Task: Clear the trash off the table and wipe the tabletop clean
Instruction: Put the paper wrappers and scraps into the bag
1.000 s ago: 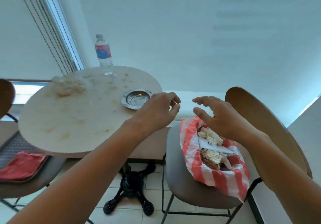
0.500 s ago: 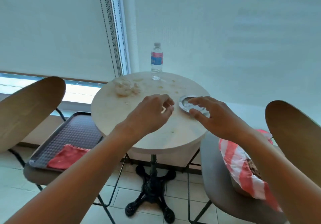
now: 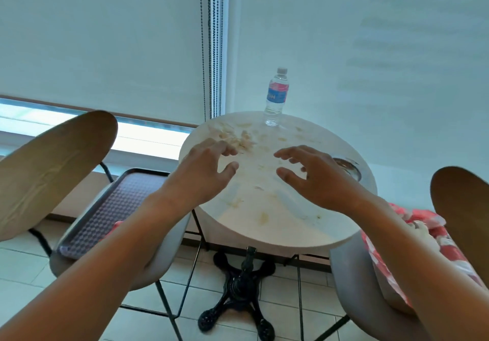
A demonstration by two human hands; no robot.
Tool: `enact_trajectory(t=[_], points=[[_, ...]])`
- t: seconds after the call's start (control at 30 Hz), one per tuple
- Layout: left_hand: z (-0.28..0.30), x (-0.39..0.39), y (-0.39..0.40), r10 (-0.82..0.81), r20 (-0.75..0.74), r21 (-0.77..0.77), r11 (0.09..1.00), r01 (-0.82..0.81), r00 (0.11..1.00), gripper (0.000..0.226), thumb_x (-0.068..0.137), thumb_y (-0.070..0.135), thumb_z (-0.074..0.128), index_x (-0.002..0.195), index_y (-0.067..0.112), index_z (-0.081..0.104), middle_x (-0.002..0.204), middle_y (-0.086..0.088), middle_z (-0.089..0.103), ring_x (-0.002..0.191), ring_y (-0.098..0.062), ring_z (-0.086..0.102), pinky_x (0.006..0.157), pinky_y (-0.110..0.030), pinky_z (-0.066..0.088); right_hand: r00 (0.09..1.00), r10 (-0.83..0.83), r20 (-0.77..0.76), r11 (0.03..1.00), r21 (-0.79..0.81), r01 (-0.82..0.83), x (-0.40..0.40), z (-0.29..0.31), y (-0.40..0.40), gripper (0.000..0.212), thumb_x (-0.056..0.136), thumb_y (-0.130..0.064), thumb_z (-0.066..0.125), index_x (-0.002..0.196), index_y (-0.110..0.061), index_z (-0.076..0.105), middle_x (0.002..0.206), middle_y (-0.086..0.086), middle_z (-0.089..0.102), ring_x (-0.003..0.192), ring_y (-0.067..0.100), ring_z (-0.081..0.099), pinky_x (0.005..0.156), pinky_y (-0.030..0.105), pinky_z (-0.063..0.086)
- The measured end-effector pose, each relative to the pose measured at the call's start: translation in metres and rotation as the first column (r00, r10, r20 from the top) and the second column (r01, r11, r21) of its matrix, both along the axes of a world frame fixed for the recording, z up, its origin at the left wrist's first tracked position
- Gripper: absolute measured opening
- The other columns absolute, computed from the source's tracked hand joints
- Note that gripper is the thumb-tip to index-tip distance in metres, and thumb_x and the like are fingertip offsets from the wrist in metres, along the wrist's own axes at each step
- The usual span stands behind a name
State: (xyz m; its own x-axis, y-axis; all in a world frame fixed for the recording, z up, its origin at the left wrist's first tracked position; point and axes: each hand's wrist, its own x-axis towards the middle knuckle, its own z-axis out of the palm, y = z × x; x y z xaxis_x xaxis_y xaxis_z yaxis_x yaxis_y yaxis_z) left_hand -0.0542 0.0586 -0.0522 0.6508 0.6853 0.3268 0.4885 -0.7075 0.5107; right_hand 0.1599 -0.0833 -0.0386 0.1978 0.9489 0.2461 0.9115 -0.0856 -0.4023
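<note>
Crumpled tissue pile [image 3: 232, 136] on table [image 3: 264, 224]; both hands' fingers [image 3: 227, 167] spread, empty.

Both bare forearms reach forward, side by side. The left hand [image 3: 203, 172] is palm down, fingers spread and loosely bent, thumb out to the right — holding nothing. The right hand [image 3: 316, 175] mirrors it, fingers splayed and slightly curved, empty.

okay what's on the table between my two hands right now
Head view: only stained tabletop with small crumbs and smears lies between the left hand and right hand; nothing larger.
</note>
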Motion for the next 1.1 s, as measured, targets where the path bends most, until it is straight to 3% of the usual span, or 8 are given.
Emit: enact_trajectory(t=[0.17,0.43,0.6,0.7,0.87,1.0,1.1], points=[[-0.004,-0.003,0.027,0.048,-0.023,0.007,0.999,-0.048,0.999,0.039,0.090,0.043,0.064,0.126,0.029,0.057,0.131,0.003,0.052,0.123,-0.017,0.048,0.105,-0.038,0.042,0.998,0.052,0.021,0.999,-0.017,-0.052,0.005,-0.003,0.037,0.039,0.097,-0.043,0.059,0.134,-0.033,0.058,0.133,-0.009,0.060,0.113,0.006,0.058,0.097,0.036,0.053],[-0.013,0.021,0.083,0.066,-0.094,0.029,0.998,-0.063,0.993,0.072,0.082,0.061,0.066,0.141,0.028,0.043,0.146,0.005,0.040,0.137,-0.014,0.036,0.114,-0.038,0.031,0.988,0.147,0.050,0.987,-0.068,-0.144,0.039,-0.010,0.110,0.040,0.096,-0.042,0.062,0.136,-0.034,0.056,0.135,-0.009,0.057,0.118,0.012,0.055,0.100,0.033,0.048],[-0.020,0.048,0.122,0.041,-0.232,0.038,0.999,-0.032,0.972,0.092,0.072,0.081,0.058,0.147,0.035,0.032,0.157,0.004,0.031,0.146,-0.017,0.027,0.119,-0.045,0.025,0.968,0.236,0.086,0.964,-0.145,-0.222,0.060,-0.019,0.155,0.044,0.094,-0.044,0.063,0.136,-0.033,0.056,0.139,-0.007,0.056,0.125,0.014,0.054,0.108,0.039,0.045],[-0.022,0.062,0.139,0.003,-0.343,0.053,0.998,0.016,0.939,0.097,0.069,0.084,0.057,0.150,0.038,0.028,0.161,0.005,0.026,0.148,-0.016,0.023,0.121,-0.042,0.020,0.958,0.279,0.070,0.950,-0.165,-0.265,0.067,-0.024,0.171,0.047,0.092,-0.041,0.067,0.136,-0.029,0.059,0.137,-0.003,0.058,0.120,0.015,0.058,0.105,0.035,0.046],[-0.027,0.077,0.157,-0.025,-0.425,0.010,0.999,0.032,0.905,0.098,0.065,0.089,0.055,0.147,0.043,0.029,0.154,0.012,0.037,0.142,-0.014,0.034,0.117,-0.039,0.026,0.936,0.341,0.084,0.931,-0.167,-0.324,0.072,-0.031,0.189,0.043,0.090,-0.039,0.070,0.131,-0.028,0.063,0.124,0.001,0.064,0.098,0.011,0.055,0.088,0.026,0.044],[-0.028,0.080,0.163,-0.047,-0.425,0.029,0.997,0.065,0.904,0.084,0.075,0.077,0.060,0.146,0.040,0.034,0.151,0.011,0.039,0.142,-0.013,0.031,0.115,-0.036,0.022,0.932,0.357,0.067,0.925,-0.166,-0.342,0.072,-0.033,0.195,0.036,0.090,-0.036,0.072,0.125,-0.028,0.067,0.121,-0.001,0.063,0.092,0.007,0.052,0.082,0.020,0.038],[-0.027,0.078,0.166,-0.075,-0.409,0.032,0.995,0.097,0.909,0.071,0.082,0.064,0.063,0.144,0.037,0.041,0.147,0.009,0.044,0.140,-0.016,0.033,0.115,-0.038,0.025,0.940,0.339,0.043,0.929,-0.173,-0.328,0.070,-0.035,0.198,0.031,0.091,-0.035,0.071,0.122,-0.030,0.068,0.118,-0.002,0.060,0.091,0.009,0.056,0.082,0.024,0.045]])
